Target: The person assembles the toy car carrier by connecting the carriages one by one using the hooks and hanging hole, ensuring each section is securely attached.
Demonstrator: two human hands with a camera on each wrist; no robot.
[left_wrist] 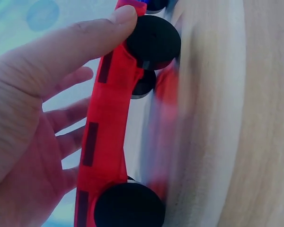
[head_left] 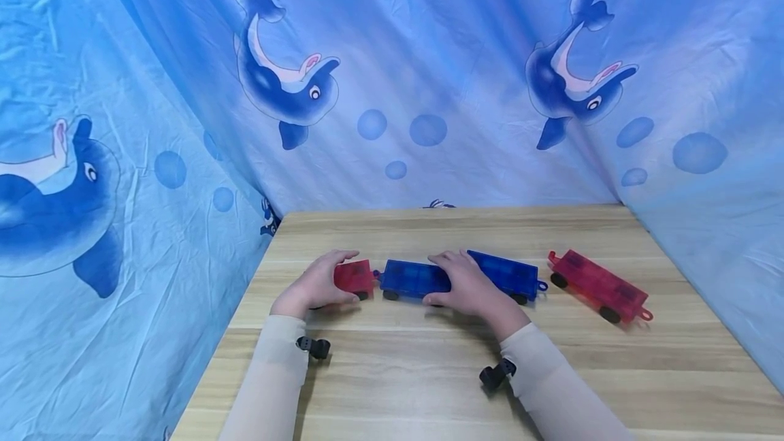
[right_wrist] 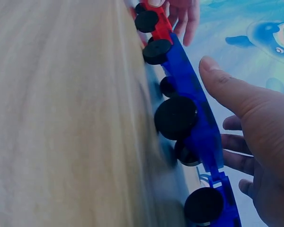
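Blue dolphin-print fabric (head_left: 392,73) is hanging behind a wood-grain desk (head_left: 398,373) holding toy cars.
Two pale sleeves (head_left: 260,373) are reaching in from the bottom edge. Just below the middle of the frame, a red car (head_left: 353,278), a blue car (head_left: 410,279) and a second blue car (head_left: 508,274) are forming a row from left to right, while a second red car (head_left: 594,281) is sitting slanted at the right, apart from them. At centre-left, the left hand (head_left: 315,284) is gripping the first red car, its thumb (left_wrist: 85,40) pressing beside a black wheel (left_wrist: 154,42). Right of centre, the right hand (head_left: 471,284) is straddling the row where the blue cars are meeting, its fingers (right_wrist: 236,158) spreading loosely and its thumb (right_wrist: 222,82) standing clear of the blue side.
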